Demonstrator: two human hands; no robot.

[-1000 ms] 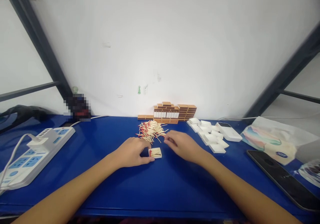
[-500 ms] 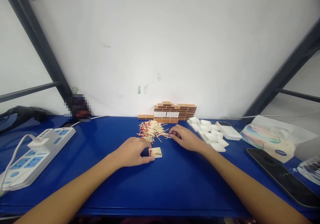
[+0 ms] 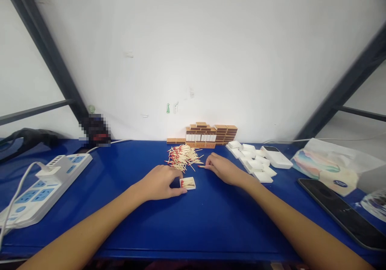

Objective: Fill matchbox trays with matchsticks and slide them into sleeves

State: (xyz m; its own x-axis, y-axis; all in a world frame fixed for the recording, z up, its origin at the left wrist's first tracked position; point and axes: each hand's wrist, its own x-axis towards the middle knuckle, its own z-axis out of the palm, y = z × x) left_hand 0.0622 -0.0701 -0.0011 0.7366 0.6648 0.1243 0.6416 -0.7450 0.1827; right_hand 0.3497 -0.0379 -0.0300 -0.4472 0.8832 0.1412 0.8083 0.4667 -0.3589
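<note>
Clock read from the small white tray. At 9 o'clock, left hand [image 3: 162, 183]: thumb and forefinger are set narrowly about the left end of the small white tray [image 3: 194, 183] on the blue bench [image 3: 199, 225]. Loose matches [image 3: 187, 184] are held inside; if the tray were tipped or squeezed askew, they could be spilled. At 12, match pile [image 3: 182, 157]: loosely heaped, could be scattered if brushed by either hand. At 2, single match [image 3: 201, 166], red head toward 9, is pinched by the fingers of the right hand [image 3: 221, 167]; held near one end only, so it could be twisted or dropped by a slack grip. Between 2 and 3, white trays [image 3: 253, 166], overlapping, just beyond the right wrist; could be shoved by a wide wrist swing.
</note>
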